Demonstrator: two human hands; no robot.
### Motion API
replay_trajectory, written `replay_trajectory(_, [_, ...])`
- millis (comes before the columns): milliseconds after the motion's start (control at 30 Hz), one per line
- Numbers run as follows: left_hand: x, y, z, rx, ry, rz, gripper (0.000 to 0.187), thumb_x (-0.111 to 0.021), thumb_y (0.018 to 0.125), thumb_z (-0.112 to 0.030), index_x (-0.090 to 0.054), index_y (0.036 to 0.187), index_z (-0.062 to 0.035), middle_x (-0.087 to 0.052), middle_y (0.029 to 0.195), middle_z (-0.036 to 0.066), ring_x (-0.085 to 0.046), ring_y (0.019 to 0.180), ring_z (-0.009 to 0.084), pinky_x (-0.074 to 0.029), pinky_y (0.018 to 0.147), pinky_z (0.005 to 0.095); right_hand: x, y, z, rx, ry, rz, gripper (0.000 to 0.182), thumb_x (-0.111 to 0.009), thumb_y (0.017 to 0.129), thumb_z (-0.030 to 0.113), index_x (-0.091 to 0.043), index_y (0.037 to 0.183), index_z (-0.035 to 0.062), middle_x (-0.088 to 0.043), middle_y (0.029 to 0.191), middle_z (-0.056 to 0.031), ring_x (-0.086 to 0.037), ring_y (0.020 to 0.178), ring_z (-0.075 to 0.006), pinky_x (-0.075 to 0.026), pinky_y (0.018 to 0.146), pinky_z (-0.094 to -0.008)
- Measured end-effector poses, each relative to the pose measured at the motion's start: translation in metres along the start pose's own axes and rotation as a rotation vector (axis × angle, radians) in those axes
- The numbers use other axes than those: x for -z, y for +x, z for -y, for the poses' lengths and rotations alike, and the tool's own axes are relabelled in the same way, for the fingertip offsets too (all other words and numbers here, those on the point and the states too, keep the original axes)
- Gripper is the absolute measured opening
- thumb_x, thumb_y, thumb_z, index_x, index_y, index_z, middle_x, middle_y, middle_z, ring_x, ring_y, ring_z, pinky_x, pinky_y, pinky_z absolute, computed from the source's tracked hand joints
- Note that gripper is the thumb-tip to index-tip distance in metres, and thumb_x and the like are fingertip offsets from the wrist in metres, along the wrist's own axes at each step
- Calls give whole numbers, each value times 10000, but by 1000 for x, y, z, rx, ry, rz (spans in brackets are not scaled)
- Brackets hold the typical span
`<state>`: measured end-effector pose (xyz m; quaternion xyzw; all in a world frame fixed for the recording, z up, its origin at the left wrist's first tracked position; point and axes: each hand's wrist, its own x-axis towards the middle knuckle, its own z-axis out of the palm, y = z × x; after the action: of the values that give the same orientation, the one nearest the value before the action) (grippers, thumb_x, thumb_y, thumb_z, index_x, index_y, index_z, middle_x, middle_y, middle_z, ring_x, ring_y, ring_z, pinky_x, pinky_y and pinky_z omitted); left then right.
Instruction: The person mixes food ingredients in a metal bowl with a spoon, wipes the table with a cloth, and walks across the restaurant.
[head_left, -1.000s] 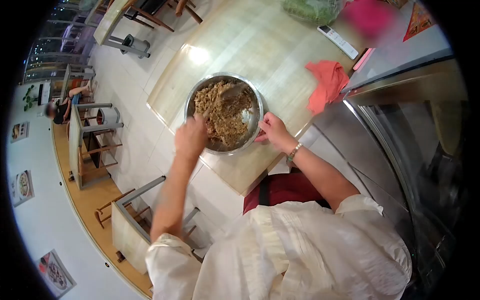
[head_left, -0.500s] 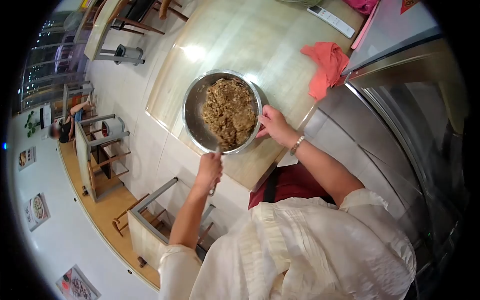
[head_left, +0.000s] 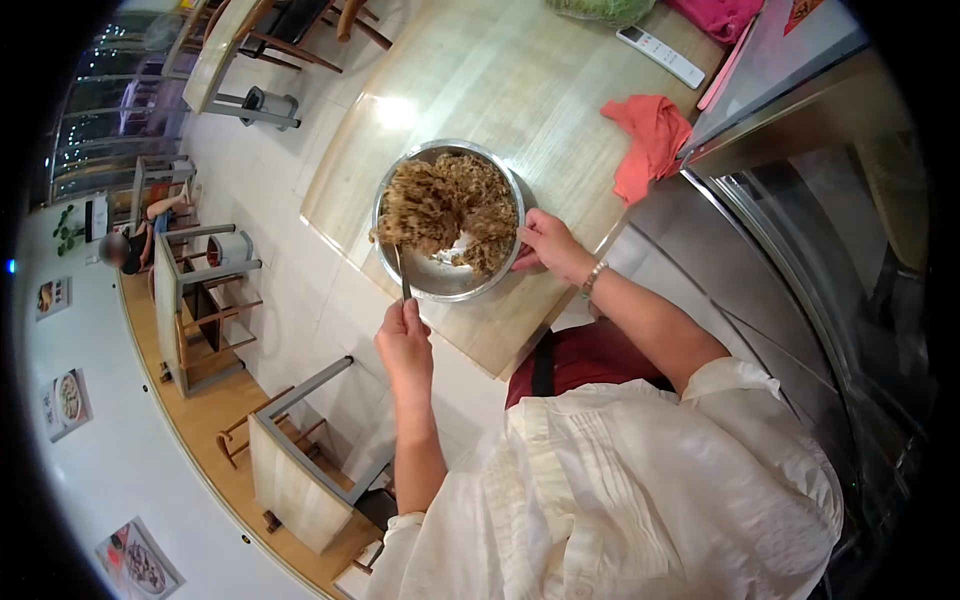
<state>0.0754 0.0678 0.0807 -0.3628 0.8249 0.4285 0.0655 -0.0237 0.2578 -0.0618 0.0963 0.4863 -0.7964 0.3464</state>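
A round metal bowl (head_left: 450,290) holds a brown, lumpy mixture (head_left: 480,182) near the edge of a pale wooden table (head_left: 500,85). My left hand (head_left: 404,340) is closed on the handle of a slim metal utensil (head_left: 404,272), whose far end is hidden in a heap of the mixture at the bowl's left side. That heap is blurred, and bare metal shows at the bowl's near side. With its fingers bent round the bowl's right rim, my right hand (head_left: 548,244) grips the bowl.
A crumpled orange-red cloth (head_left: 645,145) and a white remote control (head_left: 660,56) lie on the table's right part. A green bundle (head_left: 605,8) and a pink item (head_left: 718,14) are at the far edge. A seated person (head_left: 130,250) is far off at the left.
My left hand has moved a little left and down, and the utensil with it. The mixture has been pushed up and left, uncovering the bowl's bottom. My right hand stays on the rim.
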Motion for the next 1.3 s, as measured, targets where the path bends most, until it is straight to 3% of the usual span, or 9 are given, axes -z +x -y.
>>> replay_trajectory(67, [-23, 7, 11, -485, 574, -375, 191, -485, 893, -226, -573, 929, -61, -565, 617, 122, -571, 538, 273, -444, 479, 388, 0, 1, -1, 5, -10, 3, 105, -450, 898, 80, -406, 832, 11, -514, 784, -91, -598, 717, -198, -574, 608, -347])
replay_trajectory(267, [-64, -6, 28, -390, 811, -139, 294, -489, 863, -192, -467, 1142, -99, -565, 829, 179, -582, 728, 356, -454, 594, 466, 5, 1, 2, 32, -51, 24, 99, -447, 902, 85, -411, 851, 8, -512, 806, -99, -586, 728, -191, -573, 642, -359])
replay_trajectory(533, [-17, 55, 43, -31, 502, 234, 294, -432, 905, -210, -558, 794, 31, -571, 654, 246, -572, 643, 412, -434, 565, 507, 0, 0, 1, 1, -94, -27, 103, -459, 892, 82, -406, 845, 6, -515, 788, -97, -588, 722, -186, -575, 624, -339])
replay_trajectory(567, [-22, 89, 65, -521, 768, 57, 345, -425, 907, -230, -565, 734, 33, -572, 673, 259, -564, 660, 432, -441, 576, 505, -1, -2, 5, -5, -117, -41, 104, -459, 892, 81, -405, 843, 6, -517, 784, -97, -589, 714, -186, -575, 612, -335])
replay_trajectory(833, [-14, 48, 2, 345, -1, 394, 359, -421, 907, -265, -468, 629, -43, -400, 461, 24, -356, 299, 130, -291, 259, 294, 2, 5, -4, 31, -118, -68, 126, -472, 888, 86, -405, 826, -1, -512, 771, -95, -589, 676, -180, -575, 579, -318])
replay_trajectory(1000, [-19, 151, 61, -882, 770, 269, 353, -416, 916, -190, -565, 701, 47, -527, 543, 220, -512, 379, 313, -405, 338, 404, 2, -1, -2, 38, -141, -48, 127, -475, 886, 79, -402, 819, -1, -507, 757, -92, -583, 664, -176, -574, 569, -320])
replay_trajectory(1100, [-6, 109, 3, -11, 500, 291, 413, -447, 913, -281, -512, 639, 22, -492, 480, 119, -472, 336, 225, -363, 294, 353, 0, 1, -4, 43, -93, -87, 138, -494, 861, 60, -398, 784, -4, -509, 724, -92, -602, 661, -178, -566, 514, -302])
replay_trajectory(1233, [-21, 61, 7, 120, 365, 455, 382, -453, 906, -276, -533, 666, 11, -504, 491, 116, -488, 359, 226, -389, 325, 357, 0, -1, -1, 36, -131, -87, 141, -494, 862, 61, -398, 782, -4, -512, 716, -93, -605, 648, -181, -563, 506, -302])
replay_trajectory(1300, [-38, 122, 71, -923, 966, 371, 339, -432, 902, -233, -569, 713, 14, -555, 560, 185, -559, 467, 311, -447, 421, 407, 1, -1, -3, 59, -143, -88, 147, -495, 863, 62, -395, 775, 0, -507, 716, -91, -608, 630, -189, -562, 502, -304])
